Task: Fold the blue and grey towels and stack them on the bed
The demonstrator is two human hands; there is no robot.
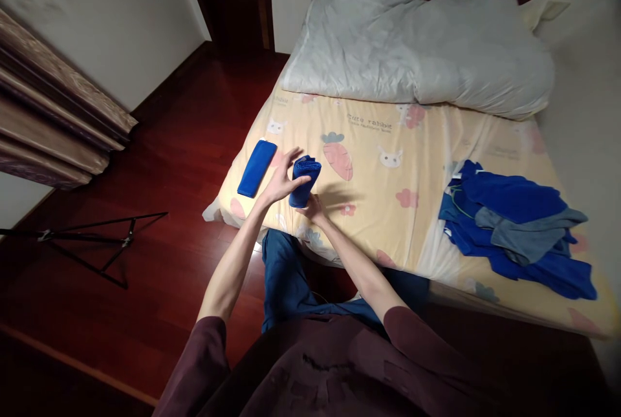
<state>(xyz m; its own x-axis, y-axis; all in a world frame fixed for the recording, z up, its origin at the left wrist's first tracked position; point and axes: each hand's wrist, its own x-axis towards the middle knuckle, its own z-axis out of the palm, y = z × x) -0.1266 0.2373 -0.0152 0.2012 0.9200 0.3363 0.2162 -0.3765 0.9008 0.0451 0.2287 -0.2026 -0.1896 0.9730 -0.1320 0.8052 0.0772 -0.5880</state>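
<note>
A blue cloth, folded into a thick narrow bundle, stands nearly upright above the near left part of the bed, its layered end facing up. My left hand is at its left side, the thumb across the cloth and the other fingers reaching beyond it. From the lower right, my right hand grips the bundle near its bottom; some of those fingers are hidden. Just left of my hands, a flat folded blue cloth lies on the bed sheet.
A loose heap of blue and grey cloths lies at the bed's right. A bunched pale quilt covers the far end. On the red wooden floor, tripod legs stand to the left, below a curtain.
</note>
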